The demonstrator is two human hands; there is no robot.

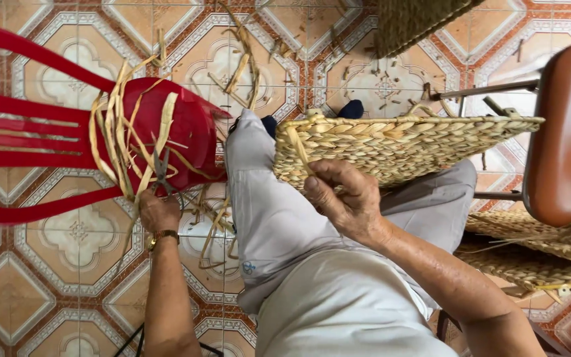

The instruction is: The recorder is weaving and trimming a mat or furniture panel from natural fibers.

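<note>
Two hands work apart from each other. At centre frame a woven straw basket (404, 142) lies tilted across the person's lap, its braided rim toward the right; the right hand (342, 198) sits at the basket's lower left edge, touching it, with a loose straw strand (298, 149) rising from under the thumb across the weave. At left of frame, a bundle of dried straw strips (123, 142) is draped over the seat of a red plastic chair (47, 125), and a pair of scissors (160, 170) lies on the seat among the strips, directly above the left hand (158, 210).

More scraps of straw litter the patterned tile floor (47, 284) between chair and knee. A brown padded chair (566, 132) fills the right edge, with further woven pieces (530, 254) lying under it at lower right. Grey trousers (285, 225) separate the two hands.

The right hand is closed, thumb and fingers pinching the basket's edge and the strand. The left hand, wearing a gold wristwatch (161, 237), is curled at the scissors' handles and the lower ends of the strips; whether it actually clasps them cannot be told.
</note>
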